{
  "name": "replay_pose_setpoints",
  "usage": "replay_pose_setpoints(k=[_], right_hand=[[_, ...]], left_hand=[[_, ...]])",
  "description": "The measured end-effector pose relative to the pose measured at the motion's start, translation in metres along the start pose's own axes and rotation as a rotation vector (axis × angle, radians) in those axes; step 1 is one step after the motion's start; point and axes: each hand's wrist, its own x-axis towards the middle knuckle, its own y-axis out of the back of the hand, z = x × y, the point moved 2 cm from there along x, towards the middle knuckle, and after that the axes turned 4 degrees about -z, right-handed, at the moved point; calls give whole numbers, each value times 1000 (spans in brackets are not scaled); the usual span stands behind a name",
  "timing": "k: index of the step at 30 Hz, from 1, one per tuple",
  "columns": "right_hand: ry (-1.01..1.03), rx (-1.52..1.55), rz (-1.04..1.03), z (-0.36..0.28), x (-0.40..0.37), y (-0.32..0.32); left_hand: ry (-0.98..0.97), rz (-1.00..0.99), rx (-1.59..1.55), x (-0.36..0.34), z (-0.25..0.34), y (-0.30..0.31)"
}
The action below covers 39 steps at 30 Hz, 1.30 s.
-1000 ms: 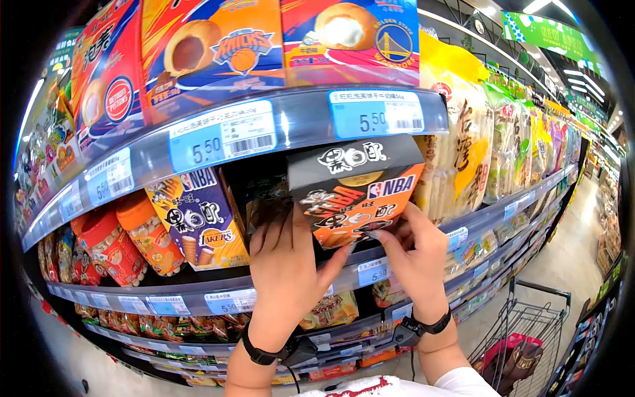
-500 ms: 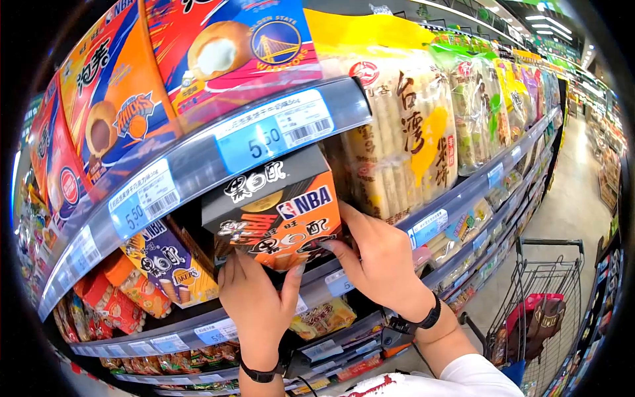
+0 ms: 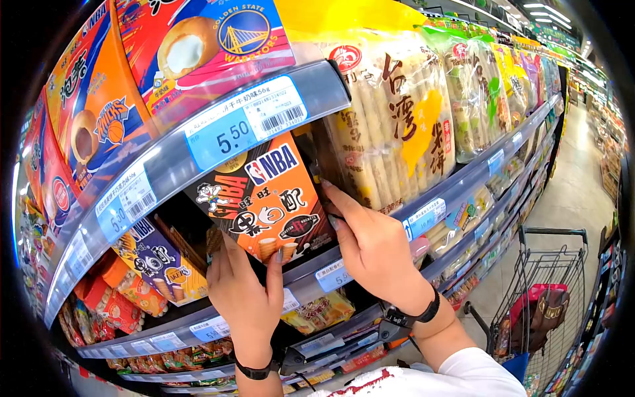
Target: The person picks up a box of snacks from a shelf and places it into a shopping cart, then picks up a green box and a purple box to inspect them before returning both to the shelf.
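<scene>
An orange and black snack box (image 3: 270,212) with NBA lettering stands on the shelf, its printed front facing me and slightly tilted. My left hand (image 3: 246,284) grips its lower left corner, thumb on the front face and fingers along the side. At the right edge, my right hand (image 3: 376,248) has its index finger and thumb against the box, the hand partly closed. To the left is a purple and yellow snack box (image 3: 159,261), with a dark gap between the two. The box's back is hidden under the upper shelf.
Above runs a shelf edge with price tags (image 3: 245,122), carrying large snack boxes (image 3: 198,49). Bagged rice rolls (image 3: 403,112) stand to the right. Red-lidded jars (image 3: 112,301) sit at lower left. A shopping cart (image 3: 539,304) with a bag stands in the aisle.
The box has tipped back and gone deeper under the upper shelf; its front now faces me and its top is mostly out of sight. Both hands followed it.
</scene>
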Motion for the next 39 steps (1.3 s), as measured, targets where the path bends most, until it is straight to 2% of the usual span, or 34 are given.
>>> replay_pose_setpoints(k=[2, 5, 8, 11, 15, 17, 23, 29, 35, 39], right_hand=[[-37, 74, -50, 1, 1, 5], [82, 77, -69, 6, 1, 7], [110, 82, -82, 6, 1, 9], [19, 195, -160, 4, 1, 13], [-38, 325, -174, 8, 2, 14], [-99, 406, -180, 12, 1, 13], [-133, 488, -52, 13, -1, 12], [87, 346, 139, 21, -7, 7], [364, 119, 245, 16, -17, 2], [358, -191, 201, 7, -15, -1]], left_hand=[[5, 9, -11, -1, -1, 1], [29, 26, -47, -3, -4, 2], [106, 58, -90, -3, -1, 5], [131, 128, -245, -1, -3, 1], [134, 34, -160, 0, -1, 3], [77, 51, -86, 2, 1, 1], [95, 30, -118, 3, 7, 1], [41, 22, -93, 5, 8, 0], [41, 2, -93, 5, 9, 1], [4, 22, -96, 5, 8, 1]])
